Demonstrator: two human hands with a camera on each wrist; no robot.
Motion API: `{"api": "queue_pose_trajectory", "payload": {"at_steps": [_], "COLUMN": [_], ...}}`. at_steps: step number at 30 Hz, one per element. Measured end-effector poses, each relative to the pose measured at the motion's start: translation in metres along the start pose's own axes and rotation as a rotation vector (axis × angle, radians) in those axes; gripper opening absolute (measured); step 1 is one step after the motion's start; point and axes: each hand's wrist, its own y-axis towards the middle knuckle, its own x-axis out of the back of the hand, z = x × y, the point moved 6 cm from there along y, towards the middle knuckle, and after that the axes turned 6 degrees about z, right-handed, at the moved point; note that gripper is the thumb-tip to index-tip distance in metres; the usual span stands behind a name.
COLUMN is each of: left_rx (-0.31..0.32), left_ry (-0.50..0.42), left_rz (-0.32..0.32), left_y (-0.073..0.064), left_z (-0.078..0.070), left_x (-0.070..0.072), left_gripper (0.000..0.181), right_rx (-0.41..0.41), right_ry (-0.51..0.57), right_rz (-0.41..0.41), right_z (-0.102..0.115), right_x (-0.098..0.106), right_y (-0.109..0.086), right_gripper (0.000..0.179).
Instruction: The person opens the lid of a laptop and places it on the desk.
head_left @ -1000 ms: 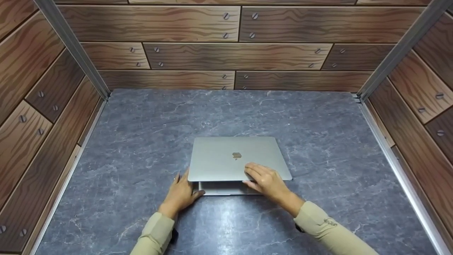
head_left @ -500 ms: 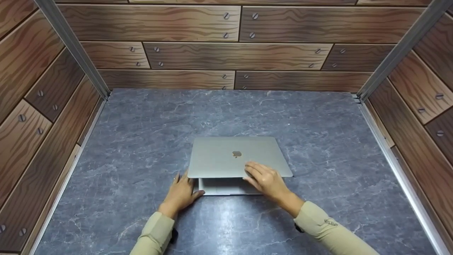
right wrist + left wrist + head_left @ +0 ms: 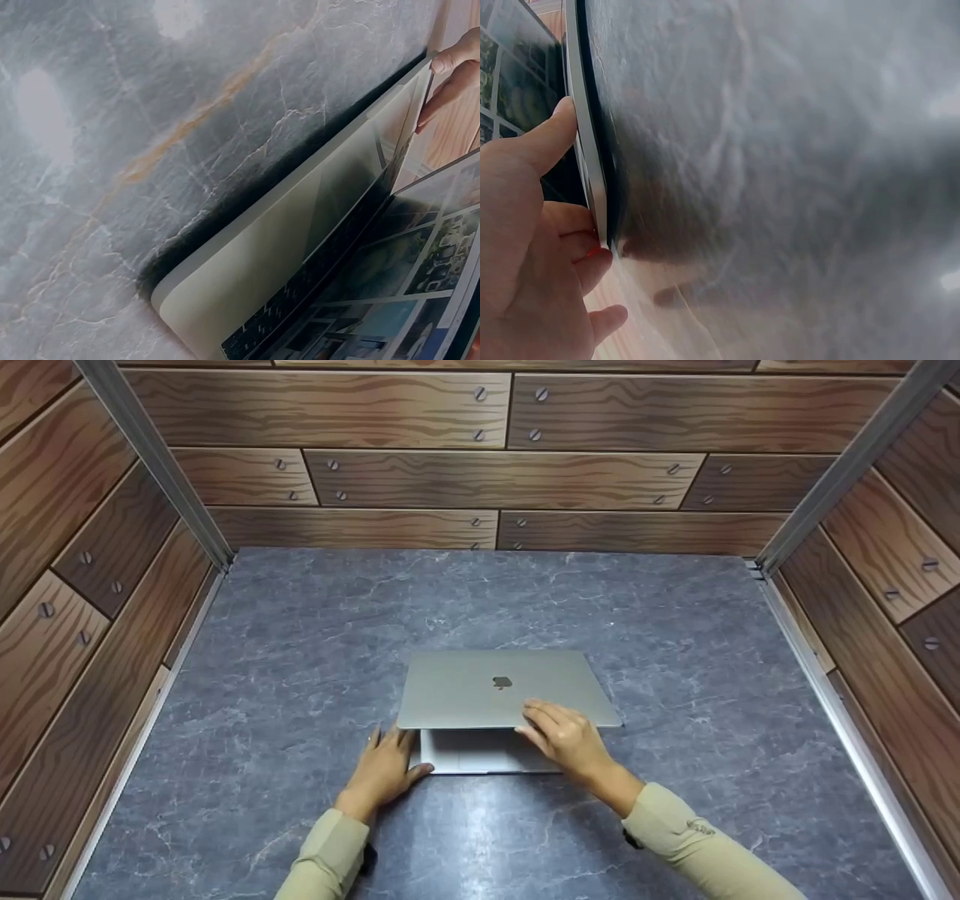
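Observation:
A silver laptop [image 3: 457, 682] sits on the dark marbled surface with its lid partly raised toward me. My right hand [image 3: 568, 739] grips the lid's front edge right of centre, fingertips on the outer face and thumb at the edge. At the base's front left corner my left hand [image 3: 382, 772] holds on, its thumb over the front edge and its fingers along the side. The left wrist view shows that left hand [image 3: 532, 225] around the corner. The keyboard [image 3: 277, 311] and the lit screen [image 3: 397, 270] with several pictures show in the right wrist view.
Wood-plank patterned panels [image 3: 420, 409] stand at the back and both sides. Grey metal posts [image 3: 154, 465] mark the far corners. The marbled tabletop [image 3: 300, 630] stretches around the laptop, and a metal rail [image 3: 847, 735] runs down the right side.
The lid's front edge has risen with my right hand, widening the gap over the base. My left hand has kept its place at the base's corner.

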Motion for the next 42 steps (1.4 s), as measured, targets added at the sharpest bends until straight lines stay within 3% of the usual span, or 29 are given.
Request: {"api": "queue_pose_trajectory", "payload": {"at_steps": [22,33,42], "left_rx": [-0.004,0.03,0.012], "left_ry": [-0.013,-0.073,-0.078], "left_rz": [0.028,0.11,0.093], "left_y": [0.001,0.004,0.002], "left_z": [0.002,0.003,0.002], "left_x": [0.005,0.001,0.002], "left_gripper": [0.078,0.078,0.077], "right_rx": [-0.008,-0.04,-0.077], "right_ry": [-0.048,-0.033,-0.031], "right_rz": [0.016,0.005,-0.015], "right_z": [0.004,-0.003,-0.006], "right_x": [-0.002,0.002,0.005], "right_y": [0.005,0.012,0.02], "right_gripper": [0.027,0.026,0.023]}}
